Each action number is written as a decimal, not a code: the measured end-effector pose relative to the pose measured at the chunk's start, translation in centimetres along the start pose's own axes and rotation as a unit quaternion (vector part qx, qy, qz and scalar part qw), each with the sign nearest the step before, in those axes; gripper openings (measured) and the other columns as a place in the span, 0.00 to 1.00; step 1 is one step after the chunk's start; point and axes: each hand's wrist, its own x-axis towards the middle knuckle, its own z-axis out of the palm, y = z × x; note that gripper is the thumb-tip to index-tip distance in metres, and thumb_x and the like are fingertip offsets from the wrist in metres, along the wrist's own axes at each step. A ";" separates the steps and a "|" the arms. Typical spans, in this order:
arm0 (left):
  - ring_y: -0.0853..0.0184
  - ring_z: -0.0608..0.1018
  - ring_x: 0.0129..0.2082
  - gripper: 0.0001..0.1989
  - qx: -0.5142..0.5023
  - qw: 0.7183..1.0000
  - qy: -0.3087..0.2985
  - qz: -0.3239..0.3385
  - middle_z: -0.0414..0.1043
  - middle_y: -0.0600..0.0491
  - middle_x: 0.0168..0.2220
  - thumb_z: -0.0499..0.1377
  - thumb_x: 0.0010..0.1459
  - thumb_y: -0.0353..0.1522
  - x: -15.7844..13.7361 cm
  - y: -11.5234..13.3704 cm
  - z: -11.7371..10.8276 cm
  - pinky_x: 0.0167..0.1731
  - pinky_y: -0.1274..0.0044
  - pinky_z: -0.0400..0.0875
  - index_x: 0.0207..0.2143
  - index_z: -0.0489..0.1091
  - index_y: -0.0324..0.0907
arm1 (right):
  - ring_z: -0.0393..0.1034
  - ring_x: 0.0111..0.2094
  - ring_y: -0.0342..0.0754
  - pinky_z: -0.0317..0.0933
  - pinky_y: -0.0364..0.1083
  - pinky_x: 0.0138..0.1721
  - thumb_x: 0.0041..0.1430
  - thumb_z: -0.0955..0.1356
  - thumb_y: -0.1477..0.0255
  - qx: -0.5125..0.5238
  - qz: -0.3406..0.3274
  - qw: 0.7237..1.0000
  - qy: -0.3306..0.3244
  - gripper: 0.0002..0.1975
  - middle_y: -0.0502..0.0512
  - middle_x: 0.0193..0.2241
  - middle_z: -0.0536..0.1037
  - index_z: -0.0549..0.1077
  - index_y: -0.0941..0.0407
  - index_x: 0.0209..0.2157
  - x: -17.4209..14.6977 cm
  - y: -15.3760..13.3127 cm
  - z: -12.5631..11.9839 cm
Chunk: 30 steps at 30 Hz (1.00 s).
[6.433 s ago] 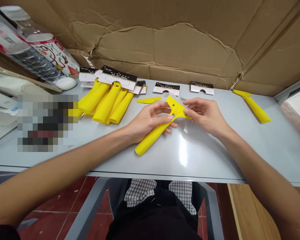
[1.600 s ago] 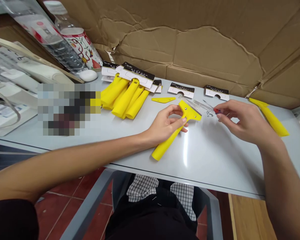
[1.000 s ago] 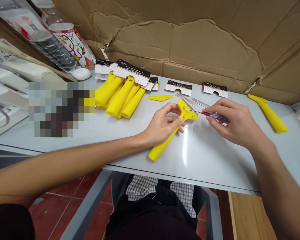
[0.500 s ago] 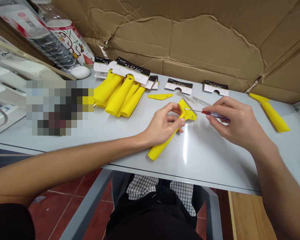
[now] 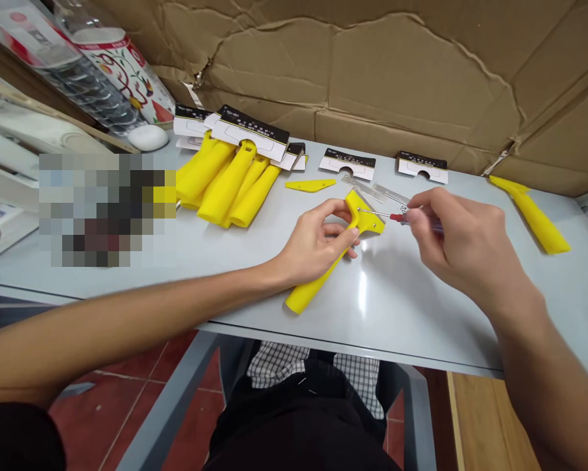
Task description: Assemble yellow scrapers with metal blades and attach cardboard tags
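My left hand (image 5: 318,242) is closed around the neck of a yellow scraper (image 5: 318,286), whose handle slants down toward the table's front edge. A metal blade edge shows along its head, and a screw sits near each end. In my right hand (image 5: 465,235) is a screwdriver (image 5: 396,217) with a red and clear handle. Its thin shaft points left, and the tip meets the upper screw on the scraper head. Behind the head lie metal blades (image 5: 365,190) and a loose yellow cover plate (image 5: 310,186) with small holes.
Several yellow scraper handles (image 5: 222,186) with header cards are piled at the left back. Two header cards (image 5: 347,163) stand near the cardboard wall (image 5: 396,85). Another yellow handle (image 5: 534,216) lies at the right. Bottles (image 5: 121,72) and a pixelated patch are on the left.
My right hand has turned and its fingers have shifted on the screwdriver handle. The tip stays at the upper screw. My left hand still holds the scraper; the view has shifted slightly.
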 end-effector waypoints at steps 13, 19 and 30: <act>0.67 0.85 0.28 0.12 -0.004 1.000 -0.004 -0.023 0.80 0.51 0.38 0.68 0.64 0.32 -0.2 0.3 0.1 0.33 0.72 0.83 0.47 0.71 0.40 | 0.79 0.35 0.54 0.71 0.54 0.34 0.73 0.69 0.67 0.055 -0.033 0.997 0.044 0.07 0.54 0.42 0.85 0.81 0.43 0.41 0.2 -0.6 -0.4; 0.64 0.85 0.28 0.11 0.004 1.000 -0.005 -0.024 0.80 0.52 0.34 0.67 0.65 0.33 -0.3 0.1 0.0 0.33 0.70 0.82 0.46 0.70 0.41 | 0.65 0.20 0.47 0.56 0.49 0.25 0.77 0.64 0.69 -0.022 -0.028 0.999 0.028 0.09 0.47 0.19 0.71 0.73 0.50 0.40 0.0 -0.1 -0.8; 0.66 0.85 0.28 0.08 0.027 1.000 -0.001 -0.007 0.79 0.52 0.35 0.66 0.66 0.31 -0.4 0.4 0.1 0.33 0.71 0.82 0.44 0.70 0.41 | 0.76 0.39 0.53 0.70 0.54 0.39 0.66 0.70 0.81 0.022 -0.109 0.991 0.073 0.13 0.56 0.42 0.79 0.77 0.46 0.43 -0.1 -0.2 -0.7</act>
